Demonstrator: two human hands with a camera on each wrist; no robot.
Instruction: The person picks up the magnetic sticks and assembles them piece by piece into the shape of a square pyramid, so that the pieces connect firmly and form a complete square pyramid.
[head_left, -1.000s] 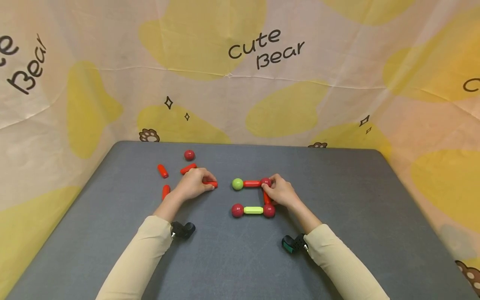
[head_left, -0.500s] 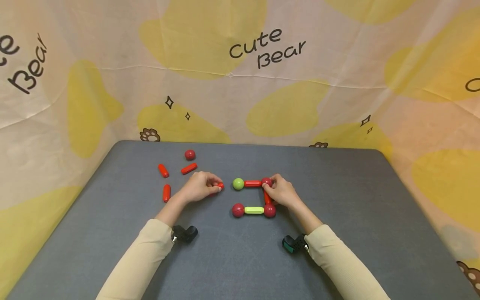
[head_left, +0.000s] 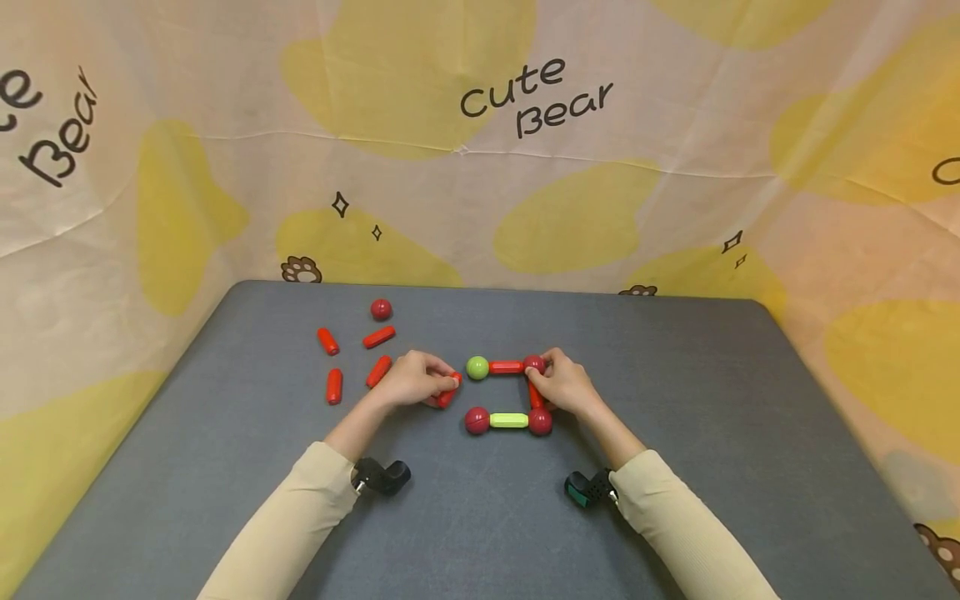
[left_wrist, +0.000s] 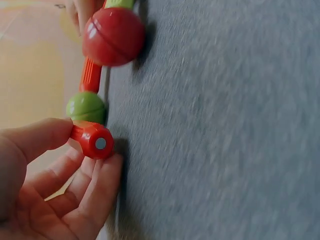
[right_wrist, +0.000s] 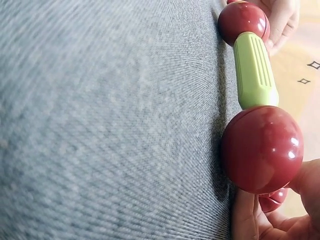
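Left hand [head_left: 416,379] pinches a red rod [left_wrist: 93,141] between thumb and fingertips, beside the open left side of the ball-and-rod frame [head_left: 506,367]. Right hand [head_left: 564,383] grips its far right corner. Count: red rods, seven (four loose); green rod [head_left: 509,421], one; red balls [head_left: 381,309], four; green ball [head_left: 477,367], one.

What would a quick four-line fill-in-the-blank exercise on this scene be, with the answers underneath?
1. The left hand pinches a rod coloured ____.
2. The right hand holds a framework that includes ____ red balls.
3. The framework's open side faces the ____ hand.
4. Besides the held rod, the loose red rods number ____.

Missing words: red; three; left; four.
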